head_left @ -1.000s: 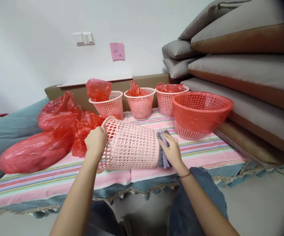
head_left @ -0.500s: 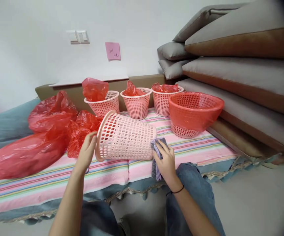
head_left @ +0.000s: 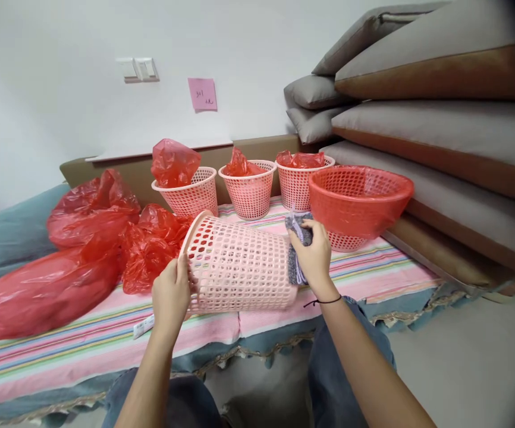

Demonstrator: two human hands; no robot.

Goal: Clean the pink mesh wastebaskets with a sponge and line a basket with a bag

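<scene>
A pink perforated plastic basket [head_left: 244, 264] lies tipped on its side in front of me, its rim to the left and its base to the right. My left hand [head_left: 171, 292] is closed on the rim. Against the base, my right hand [head_left: 313, 252] grips a folded grey and purple cloth [head_left: 300, 244]. The palm sides of both hands are hidden. Close to the left wrist, a small white label [head_left: 144, 326] shows below the rim.
Behind stand three pink baskets [head_left: 253, 199] with red bags in them. A basket covered by a red bag [head_left: 360, 199] is at right. Red plastic bags [head_left: 61, 285] heap at left on the striped cloth [head_left: 106, 321]. Stacked grey cushions [head_left: 431, 137] rise at right.
The basket has shifted slightly right and down. My left hand has closed further around the rim, and the right hand with the cloth has moved up along the base. The white label has come into view.
</scene>
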